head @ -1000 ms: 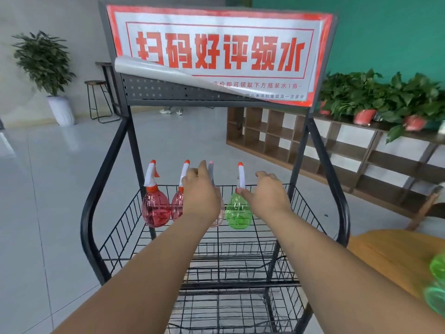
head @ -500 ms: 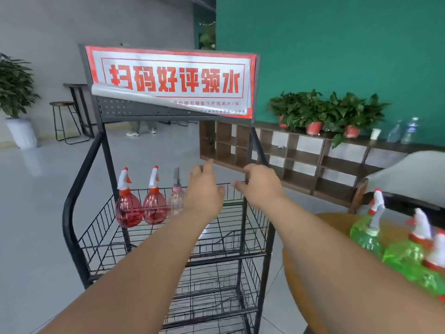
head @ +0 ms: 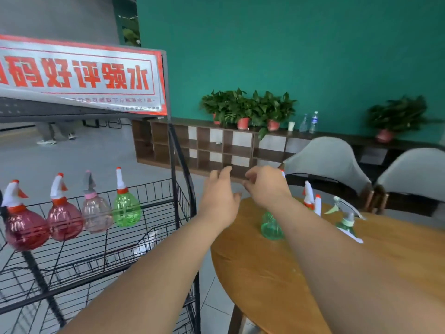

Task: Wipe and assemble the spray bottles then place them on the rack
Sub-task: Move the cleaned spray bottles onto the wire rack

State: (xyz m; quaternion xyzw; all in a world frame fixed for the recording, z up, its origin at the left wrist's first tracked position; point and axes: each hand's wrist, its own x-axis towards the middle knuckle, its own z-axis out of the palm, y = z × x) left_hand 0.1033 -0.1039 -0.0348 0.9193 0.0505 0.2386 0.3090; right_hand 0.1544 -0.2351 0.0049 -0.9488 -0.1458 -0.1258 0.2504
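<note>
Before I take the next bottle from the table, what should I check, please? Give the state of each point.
1. Left hand and right hand free: ok, both hold nothing.
2. Room on the rack rim beside the hung green bottle: ok.
3. Standing green bottle on the table within reach: ok, under the right forearm.
4. Its spray head fitted: cannot tell, the wrist hides the neck.
5. Wiping cloth at hand: cannot tell, none plainly seen.
</note>
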